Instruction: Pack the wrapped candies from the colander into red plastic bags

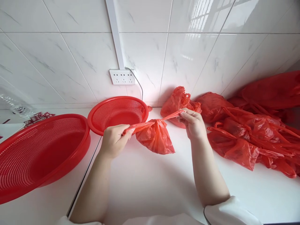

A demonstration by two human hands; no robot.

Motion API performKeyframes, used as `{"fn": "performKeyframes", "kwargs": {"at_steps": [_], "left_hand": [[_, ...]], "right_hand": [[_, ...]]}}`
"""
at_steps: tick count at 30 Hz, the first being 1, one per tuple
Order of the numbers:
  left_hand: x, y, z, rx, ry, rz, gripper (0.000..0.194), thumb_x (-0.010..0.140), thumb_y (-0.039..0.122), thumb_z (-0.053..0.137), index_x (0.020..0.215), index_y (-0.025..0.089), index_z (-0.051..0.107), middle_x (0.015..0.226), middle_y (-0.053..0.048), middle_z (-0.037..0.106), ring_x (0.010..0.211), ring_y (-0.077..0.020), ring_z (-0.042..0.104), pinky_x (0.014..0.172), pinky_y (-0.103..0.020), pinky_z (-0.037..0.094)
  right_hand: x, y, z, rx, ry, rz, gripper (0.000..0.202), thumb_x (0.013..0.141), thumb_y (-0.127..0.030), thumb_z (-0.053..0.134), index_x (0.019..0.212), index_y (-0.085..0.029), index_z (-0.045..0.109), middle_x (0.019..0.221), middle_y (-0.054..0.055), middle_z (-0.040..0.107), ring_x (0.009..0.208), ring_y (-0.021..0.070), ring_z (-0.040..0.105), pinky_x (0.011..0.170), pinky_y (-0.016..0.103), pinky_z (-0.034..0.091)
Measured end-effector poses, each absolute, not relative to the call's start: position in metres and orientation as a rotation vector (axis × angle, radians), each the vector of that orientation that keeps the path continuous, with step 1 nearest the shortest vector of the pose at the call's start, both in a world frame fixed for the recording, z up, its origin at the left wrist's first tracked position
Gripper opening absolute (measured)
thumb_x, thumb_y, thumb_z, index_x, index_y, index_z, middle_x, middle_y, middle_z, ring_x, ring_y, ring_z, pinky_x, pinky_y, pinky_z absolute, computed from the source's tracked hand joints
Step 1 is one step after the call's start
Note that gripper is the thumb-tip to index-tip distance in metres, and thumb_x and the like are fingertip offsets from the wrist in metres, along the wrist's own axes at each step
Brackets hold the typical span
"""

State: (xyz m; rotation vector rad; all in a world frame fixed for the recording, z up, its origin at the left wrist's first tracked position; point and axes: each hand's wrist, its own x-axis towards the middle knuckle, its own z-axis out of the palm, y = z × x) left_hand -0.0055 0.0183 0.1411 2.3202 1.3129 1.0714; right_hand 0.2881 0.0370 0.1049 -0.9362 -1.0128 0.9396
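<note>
A small red plastic bag point(156, 137) hangs above the white table between my two hands, its neck gathered in a knot and its handles stretched out sideways. My left hand point(116, 139) is closed round the left handle. On the other side, my right hand point(192, 122) pinches the end of the right handle, slightly higher than the left. The lower part of the bag bulges, but what is inside cannot be made out.
Two red mesh baskets stand left, a large one point(56, 153) and a smaller one point(118, 117). Red bags point(248, 131) are heaped at the right, another knotted bag point(174, 103) by the tiled wall. A socket panel point(122, 77) with a cable is behind.
</note>
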Motion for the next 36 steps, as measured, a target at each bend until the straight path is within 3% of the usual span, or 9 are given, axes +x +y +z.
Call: {"fn": "performKeyframes", "kwargs": {"at_steps": [7,12,16,19,21,25,29,32,36], "left_hand": [[-0.023,0.015,0.16,2.11,1.346,0.85,0.039,0.089,0.029,0.048,0.056,0.019,0.03,0.054,0.004,0.028,0.05,-0.0091,0.028,0.048,-0.026,0.022],[-0.026,0.018,0.153,2.063,1.352,0.374,0.041,0.09,0.043,0.045,0.057,0.019,0.047,0.057,0.001,0.048,0.051,-0.0111,0.045,0.046,-0.024,0.027],[-0.023,0.019,0.14,2.17,1.251,0.06,0.039,0.085,0.05,0.049,0.061,0.02,0.06,0.058,0.0,0.056,0.049,-0.0134,0.052,0.043,-0.024,0.027],[-0.016,0.016,0.135,2.267,1.297,0.126,0.033,0.073,0.054,0.062,0.085,0.023,0.066,0.079,-0.002,0.065,0.067,-0.0191,0.062,0.048,-0.024,0.036],[-0.007,0.015,0.132,2.307,1.351,0.26,0.05,0.07,0.057,0.065,0.11,0.027,0.062,0.108,-0.005,0.065,0.095,-0.0255,0.063,0.063,-0.028,0.046],[0.017,0.02,0.109,2.362,1.202,0.25,0.068,0.069,0.053,0.069,0.131,0.033,0.049,0.136,-0.005,0.051,0.12,-0.0296,0.052,0.083,-0.036,0.048],[0.043,0.035,0.069,2.434,0.979,0.24,0.094,0.056,0.04,0.082,0.14,0.032,0.039,0.148,-0.007,0.039,0.135,-0.0337,0.035,0.101,-0.042,0.038],[0.058,0.045,0.045,2.357,0.931,0.357,0.061,0.064,0.041,0.077,0.12,0.027,0.055,0.119,-0.007,0.06,0.11,-0.0278,0.056,0.085,-0.036,0.046],[0.066,0.053,0.022,2.354,0.904,0.515,0.019,0.073,0.034,0.07,0.078,0.02,0.057,0.081,0.0,0.057,0.073,-0.0165,0.055,0.066,-0.028,0.044]], "right_hand": [[0.346,0.036,0.105,-0.976,-0.801,0.799,0.01,0.067,-0.024,0.069,0.064,-0.016,0.063,0.06,-0.001,0.057,0.056,0.0083,0.053,0.049,0.019,0.041],[0.347,0.028,0.105,-1.153,-1.088,0.854,0.019,0.079,-0.033,0.066,0.07,-0.016,0.062,0.048,-0.003,0.055,0.036,0.0055,0.041,0.035,0.018,0.031],[0.343,0.016,0.111,-1.221,-1.461,1.029,0.022,0.081,-0.035,0.066,0.094,-0.017,0.066,0.083,0.005,0.07,0.072,0.0155,0.067,0.068,0.029,0.056],[0.342,0.01,0.115,-1.244,-1.698,1.034,0.038,0.081,-0.034,0.067,0.117,-0.024,0.059,0.113,0.007,0.067,0.102,0.0202,0.064,0.091,0.038,0.052],[0.341,0.009,0.115,-1.318,-1.737,0.92,0.044,0.084,-0.037,0.064,0.125,-0.027,0.054,0.119,0.006,0.064,0.108,0.0208,0.061,0.095,0.04,0.049],[0.33,0.005,0.099,-1.453,-1.774,0.815,0.041,0.087,-0.047,0.055,0.123,-0.027,0.055,0.12,0.007,0.064,0.108,0.0232,0.061,0.095,0.043,0.048],[0.299,-0.006,0.061,-1.454,-2.029,0.766,0.059,0.076,-0.053,0.066,0.128,-0.029,0.054,0.13,0.007,0.058,0.121,0.0303,0.052,0.104,0.05,0.039],[0.276,-0.013,0.032,-1.408,-2.065,0.66,0.071,0.07,-0.053,0.072,0.133,-0.028,0.05,0.137,0.009,0.052,0.131,0.0325,0.043,0.109,0.055,0.028],[0.259,-0.013,0.005,-1.298,-1.865,0.706,0.03,0.091,-0.036,0.05,0.115,-0.024,0.063,0.118,0.007,0.065,0.105,0.0224,0.062,0.092,0.038,0.047]]}}
